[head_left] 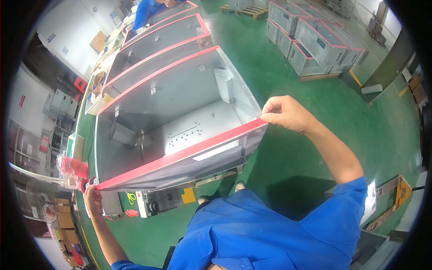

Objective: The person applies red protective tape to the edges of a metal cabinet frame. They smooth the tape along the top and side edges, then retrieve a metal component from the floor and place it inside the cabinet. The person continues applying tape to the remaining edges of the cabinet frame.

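Note:
A large open-topped grey metal box (175,117) stands in front of me, its interior showing a few brackets and a perforated bottom. Red tape (180,157) runs along its near top edge from corner to corner. At the near right corner, my right hand (290,114) is closed, thumb and finger pinching the end of the tape. My left hand (93,203) is closed at the near left corner. It grips a small roll of red tape (85,184), partly hidden by the fingers and seen small.
More red-edged boxes (157,45) line up beyond, where a person in blue (146,12) stands. Stacked boxes (315,40) sit on pallets at the far right. Wrapped red rolls (74,167) are left of my box; green scissors (131,198) lie below it.

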Available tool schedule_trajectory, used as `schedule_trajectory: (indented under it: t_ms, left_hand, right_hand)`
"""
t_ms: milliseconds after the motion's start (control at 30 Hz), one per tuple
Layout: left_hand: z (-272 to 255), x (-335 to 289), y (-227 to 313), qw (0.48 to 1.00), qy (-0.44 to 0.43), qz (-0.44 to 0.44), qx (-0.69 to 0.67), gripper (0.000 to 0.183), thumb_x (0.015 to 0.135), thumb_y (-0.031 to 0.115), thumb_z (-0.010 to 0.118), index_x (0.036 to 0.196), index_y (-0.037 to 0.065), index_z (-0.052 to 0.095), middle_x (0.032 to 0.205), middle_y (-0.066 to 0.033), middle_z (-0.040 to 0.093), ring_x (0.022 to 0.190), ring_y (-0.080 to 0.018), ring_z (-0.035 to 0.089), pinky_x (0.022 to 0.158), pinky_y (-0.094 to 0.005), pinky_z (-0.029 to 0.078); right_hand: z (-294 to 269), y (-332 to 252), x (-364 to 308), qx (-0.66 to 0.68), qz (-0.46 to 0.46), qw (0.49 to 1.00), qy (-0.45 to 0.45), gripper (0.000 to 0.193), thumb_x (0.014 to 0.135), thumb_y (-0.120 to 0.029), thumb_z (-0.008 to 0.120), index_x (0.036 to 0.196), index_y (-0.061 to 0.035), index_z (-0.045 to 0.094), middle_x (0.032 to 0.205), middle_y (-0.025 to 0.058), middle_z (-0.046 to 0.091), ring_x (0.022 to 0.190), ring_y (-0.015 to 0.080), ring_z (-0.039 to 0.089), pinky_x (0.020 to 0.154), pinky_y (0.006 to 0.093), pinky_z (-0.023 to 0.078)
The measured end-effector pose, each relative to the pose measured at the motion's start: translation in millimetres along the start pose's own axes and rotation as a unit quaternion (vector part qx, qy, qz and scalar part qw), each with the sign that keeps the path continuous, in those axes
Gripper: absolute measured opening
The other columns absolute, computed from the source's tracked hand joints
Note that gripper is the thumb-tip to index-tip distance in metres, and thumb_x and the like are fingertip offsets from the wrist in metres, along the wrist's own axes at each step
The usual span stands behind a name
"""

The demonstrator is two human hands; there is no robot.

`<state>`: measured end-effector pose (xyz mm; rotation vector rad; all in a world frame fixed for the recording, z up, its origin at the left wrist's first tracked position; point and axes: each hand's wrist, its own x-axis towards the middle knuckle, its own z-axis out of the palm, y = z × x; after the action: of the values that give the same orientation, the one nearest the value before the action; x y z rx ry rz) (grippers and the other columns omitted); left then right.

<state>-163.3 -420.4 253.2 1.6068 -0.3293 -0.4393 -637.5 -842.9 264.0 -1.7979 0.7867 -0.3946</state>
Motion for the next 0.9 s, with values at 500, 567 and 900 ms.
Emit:
schedule_trajectory:
  t_ms: [500,567,900]
  left_hand:
    - [11.6,-6.3,1.2,0.999,0.024,0.024,0.004,0.007,0.079,0.012,0.058,0.082,0.006,0.058,0.073,0.0036,0.055,0.059,-0.0022,0.047,0.047,-0.0134,0.032]
    - [10.8,-5.6,0.1,0.999,0.024,0.023,0.005,0.007,0.079,0.012,0.058,0.082,0.006,0.058,0.073,0.0038,0.055,0.059,-0.0021,0.047,0.047,-0.0135,0.032]
    - [3.4,-1.7,-9.5,0.994,0.011,0.083,0.07,0.008,0.081,0.014,0.054,0.084,0.007,0.056,0.074,0.0047,0.052,0.064,-0.0017,0.046,0.052,-0.0134,0.032]
  right_hand:
    - [-2.5,-1.6,0.9,0.029,0.02,0.999,-0.005,0.012,0.071,-0.012,0.063,0.073,-0.0013,0.06,0.076,0.0072,0.061,0.074,0.0128,0.056,0.07,0.0262,0.043]
    - [-2.6,-2.2,0.8,0.018,0.02,1.0,-0.002,0.012,0.071,-0.012,0.063,0.072,-0.0013,0.06,0.075,0.0071,0.061,0.074,0.0128,0.056,0.069,0.0262,0.043]
    - [-3.6,3.1,3.1,0.019,-0.009,1.0,-0.002,0.013,0.072,-0.014,0.065,0.073,-0.0027,0.059,0.068,0.0015,0.057,0.061,0.0072,0.049,0.055,0.0221,0.039]
